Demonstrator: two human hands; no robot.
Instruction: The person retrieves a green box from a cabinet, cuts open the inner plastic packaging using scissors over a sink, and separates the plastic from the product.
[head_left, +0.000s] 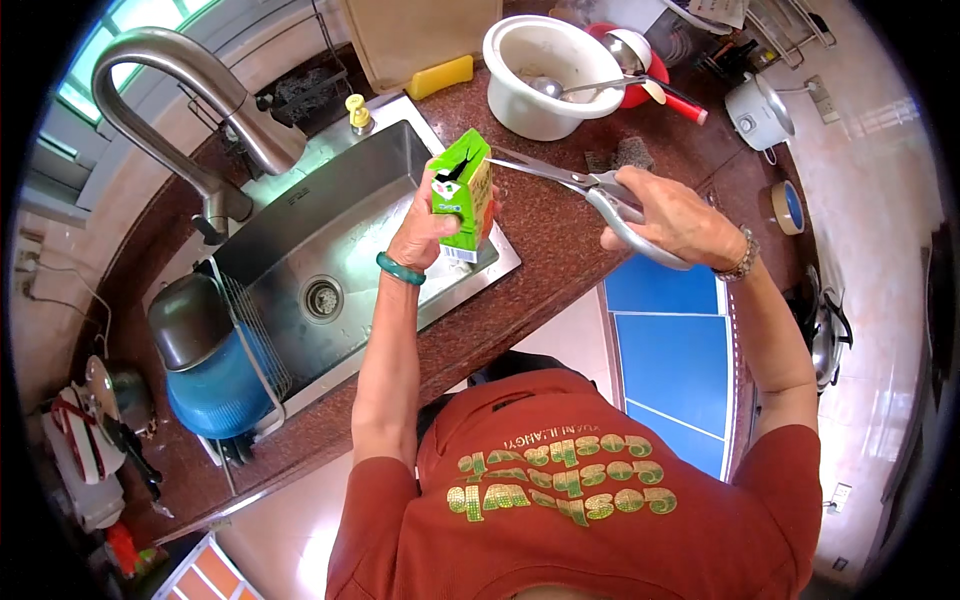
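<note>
A small green carton is gripped upright in my left hand, over the right end of the sink. Its top has a dark, jagged slit, and its side bears writing and a picture. My right hand holds a pair of kitchen scissors by the grey handles. The blades are slightly parted and point left, with the tips close to the carton's upper right edge; whether they touch it I cannot tell.
Below the left hand lies a stainless steel sink under an arched tap. A white pot with a ladle stands behind the scissors. A dish rack holds a blue basket. A scouring pad rests on the counter.
</note>
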